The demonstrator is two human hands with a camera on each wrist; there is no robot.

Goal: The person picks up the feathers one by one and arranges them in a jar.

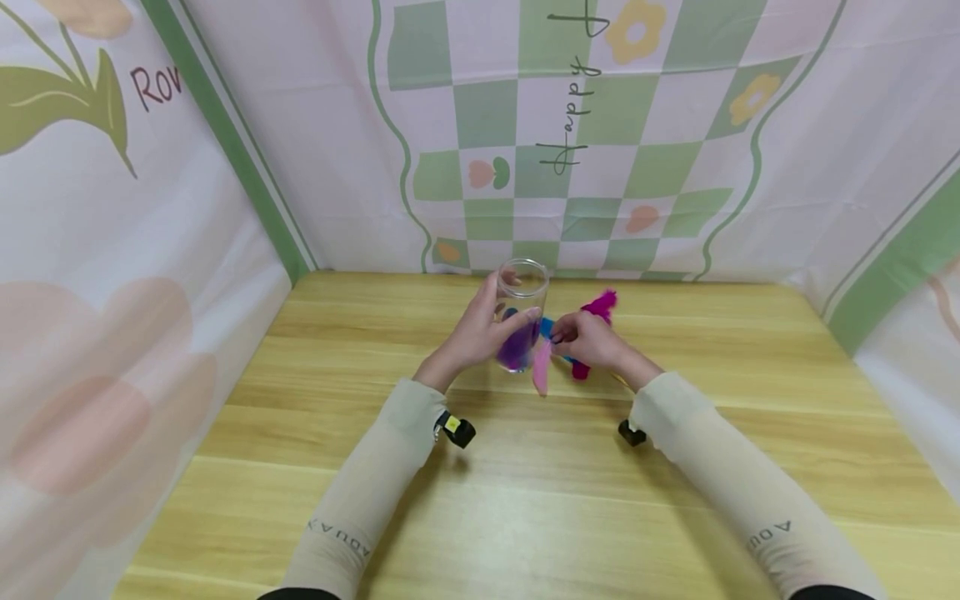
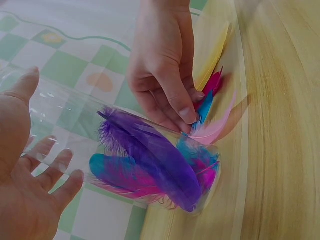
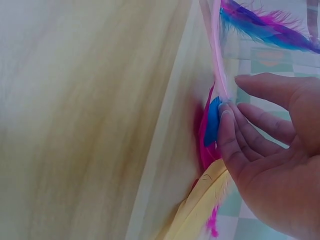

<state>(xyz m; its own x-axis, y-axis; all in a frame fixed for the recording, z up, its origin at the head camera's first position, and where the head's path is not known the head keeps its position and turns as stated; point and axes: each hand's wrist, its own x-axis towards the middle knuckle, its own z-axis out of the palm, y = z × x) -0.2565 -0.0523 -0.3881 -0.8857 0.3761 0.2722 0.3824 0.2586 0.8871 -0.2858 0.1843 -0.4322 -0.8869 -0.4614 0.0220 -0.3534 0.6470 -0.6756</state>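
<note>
My left hand (image 1: 480, 329) holds a clear glass cylinder (image 1: 523, 287) round its side, fingers behind and thumb in front. Purple, blue and magenta feathers (image 2: 150, 155) lie inside its lower part. Just right of the glass, my right hand (image 1: 588, 340) has its thumb and fingertips together at the end of a pink feather (image 2: 217, 125). Close by the fingertips is a blue feather (image 3: 212, 122), with a magenta feather (image 3: 205, 145) behind it. A yellow feather (image 3: 197, 205) lies nearer the right wrist.
The wooden table (image 1: 517, 500) stretches toward me under both forearms. A printed cloth wall (image 1: 555, 108) rises right behind the glass, and cloth panels stand at both sides. Magenta feather fluff (image 1: 602, 305) shows beyond my right hand.
</note>
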